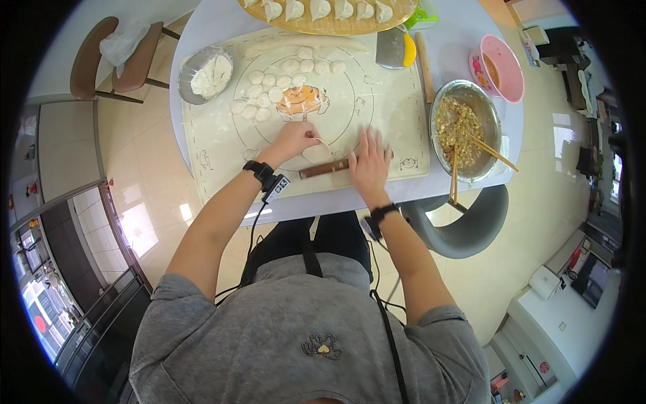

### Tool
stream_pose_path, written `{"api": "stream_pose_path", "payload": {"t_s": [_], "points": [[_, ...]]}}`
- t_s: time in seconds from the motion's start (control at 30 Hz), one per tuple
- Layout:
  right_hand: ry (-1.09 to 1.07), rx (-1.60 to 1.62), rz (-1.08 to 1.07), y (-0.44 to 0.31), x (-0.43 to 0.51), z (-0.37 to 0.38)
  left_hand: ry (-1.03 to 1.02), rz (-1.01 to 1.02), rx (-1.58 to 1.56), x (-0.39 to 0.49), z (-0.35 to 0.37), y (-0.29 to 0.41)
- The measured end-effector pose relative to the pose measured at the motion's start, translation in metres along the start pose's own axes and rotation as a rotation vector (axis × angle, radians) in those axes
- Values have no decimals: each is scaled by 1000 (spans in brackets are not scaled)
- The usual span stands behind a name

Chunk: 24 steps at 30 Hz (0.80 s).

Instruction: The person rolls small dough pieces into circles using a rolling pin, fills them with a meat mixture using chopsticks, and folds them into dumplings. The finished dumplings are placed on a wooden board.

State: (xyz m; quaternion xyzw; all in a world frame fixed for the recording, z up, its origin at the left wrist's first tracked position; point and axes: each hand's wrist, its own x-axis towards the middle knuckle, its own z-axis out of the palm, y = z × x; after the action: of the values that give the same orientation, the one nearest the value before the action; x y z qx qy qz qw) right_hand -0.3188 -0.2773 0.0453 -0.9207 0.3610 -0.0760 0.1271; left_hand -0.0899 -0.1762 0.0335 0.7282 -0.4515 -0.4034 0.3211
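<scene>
My left hand (297, 140) pinches the far edge of a thin round dough wrapper (317, 153), which lies on the pale printed pastry mat (398, 126). My right hand (372, 160) rests palm down, fingers stretched and slightly blurred, on a brown wooden rolling pin (323, 168). The pin's left end reaches just below the wrapper's near edge; whether they touch I cannot tell. Beyond my left hand sit several small dough pieces (275, 94), some over the orange cartoon print. A long dough rope (308, 44) stretches across the mat's far part.
A bowl of flour (212, 76) stands at left. Folded dumplings (320, 9) sit on a golden tray (333, 28). Rightward are a yellow-handled dough scraper (396, 49), a wooden stick (425, 68), a metal bowl (497, 121) of filling with chopsticks (492, 152), and a pink bowl (509, 70).
</scene>
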Motion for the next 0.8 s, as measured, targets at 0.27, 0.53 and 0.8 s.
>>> {"api": "stream_pose_path", "payload": {"t_s": [0.27,0.53,0.8], "points": [[106,-44,-29,-7,63,22,-145,-99,416,6,-9,15],[12,-63,7,-4,-17,-3,40,-151,-170,-12,-4,-1],[169,-30,-85,-7,55,23,-87,32,401,-4,-6,14]]}}
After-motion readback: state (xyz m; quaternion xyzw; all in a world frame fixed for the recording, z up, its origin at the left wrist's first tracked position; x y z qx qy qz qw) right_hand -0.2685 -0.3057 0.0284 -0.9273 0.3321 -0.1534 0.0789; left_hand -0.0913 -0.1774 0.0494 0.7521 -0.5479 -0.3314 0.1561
